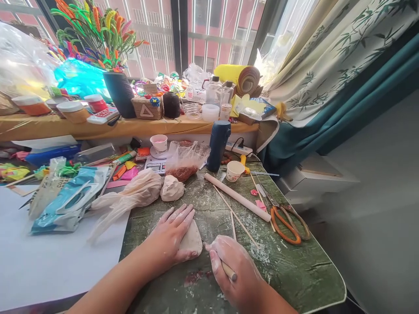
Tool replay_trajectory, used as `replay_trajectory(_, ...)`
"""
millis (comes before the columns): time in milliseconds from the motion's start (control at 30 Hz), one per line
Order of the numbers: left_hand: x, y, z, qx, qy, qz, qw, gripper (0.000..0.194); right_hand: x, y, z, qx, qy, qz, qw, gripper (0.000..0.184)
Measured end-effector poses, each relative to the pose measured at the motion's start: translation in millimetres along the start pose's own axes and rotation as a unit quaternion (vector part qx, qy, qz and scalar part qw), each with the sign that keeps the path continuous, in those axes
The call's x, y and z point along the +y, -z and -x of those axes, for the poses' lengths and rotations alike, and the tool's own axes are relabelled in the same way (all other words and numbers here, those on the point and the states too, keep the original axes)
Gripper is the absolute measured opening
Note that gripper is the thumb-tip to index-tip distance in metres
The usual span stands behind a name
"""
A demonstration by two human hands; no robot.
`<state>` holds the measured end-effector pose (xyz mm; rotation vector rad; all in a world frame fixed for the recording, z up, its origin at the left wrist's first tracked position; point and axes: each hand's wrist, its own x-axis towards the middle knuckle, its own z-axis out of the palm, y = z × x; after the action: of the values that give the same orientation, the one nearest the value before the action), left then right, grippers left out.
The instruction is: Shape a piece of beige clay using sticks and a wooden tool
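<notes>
A flat slab of white clay (pixel 194 239) lies on the dark green table, partly covered by my left hand (pixel 173 231). That hand rests flat on it with the fingers stretched out, dusted white. Just right of the slab, my right hand (pixel 234 266) is closed round a tool with a round wooden handle (pixel 229 271); its working end is hidden under the fingers. A rough lump of white clay (pixel 172 189) sits beyond my left hand, beside a crumpled plastic bag (pixel 140 187). Beyond my right hand lie a pale rolling rod (pixel 237 197) and thin wooden sticks (pixel 237 218).
Orange-handled scissors (pixel 288 224) lie near the table's right edge. A paper cup (pixel 235 171) and a dark blue bottle (pixel 218 146) stand at the back. White paper (pixel 62 261) and a blue-white packet (pixel 70 200) cover the left side. A crowded windowsill (pixel 183 126) runs behind.
</notes>
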<state>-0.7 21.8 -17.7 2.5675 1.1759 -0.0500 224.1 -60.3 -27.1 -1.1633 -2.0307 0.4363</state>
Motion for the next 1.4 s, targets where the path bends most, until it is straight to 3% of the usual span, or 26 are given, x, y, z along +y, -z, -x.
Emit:
replay_trajectory(200, -4, -5.0, -1, 0.016, -0.01, -0.005, 1.0, 0.098, 0, 5, 2, 0.01, -0.005, -0.021, 1.0, 0.016)
replay_trajectory(500, -4, -4.1, -1, 0.012, -0.004, -0.008, 1.0, 0.096, 4, -7, -18, 0.006, -0.073, -0.052, 0.996, 0.017)
replay_trajectory(933, -5, -5.5, -1, 0.021, -0.009, -0.011, 1.0, 0.097, -8, -10, -4, 0.018, 0.01, 0.055, 0.998, 0.015)
replay_trajectory(1400, -2, -4.2, -4, 0.004, 0.0, -0.008, 1.0, 0.101, -9, -9, -2, -0.009, 0.008, 0.059, 0.998, 0.013)
